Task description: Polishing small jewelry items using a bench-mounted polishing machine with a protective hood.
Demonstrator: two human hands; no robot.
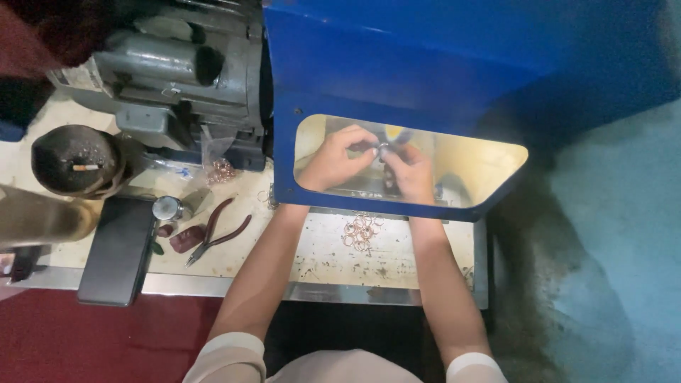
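Left hand [333,162] and right hand [410,170] meet behind the clear window [482,167] of the blue guard [397,64]. The left fingers are curled shut, pinching a small metal ring [383,147]; the right fingers close on the same piece from the other side. The piece is too small and blurred through the window to fix its long axis or heading — it appears to lie between the two sets of fingertips, at the machine's working point.

Judged step: seating or forming one ring at the tool. The next move calls for a steady two-handed pinch, with fingertips kept off the tooling.

Outward, toward the operator, a loose cluster of copper rings [360,232] lies on the bench [319,262]. Further left lie red-handled pliers [216,232], handles toward the guard, and a dark flat slab [117,250].
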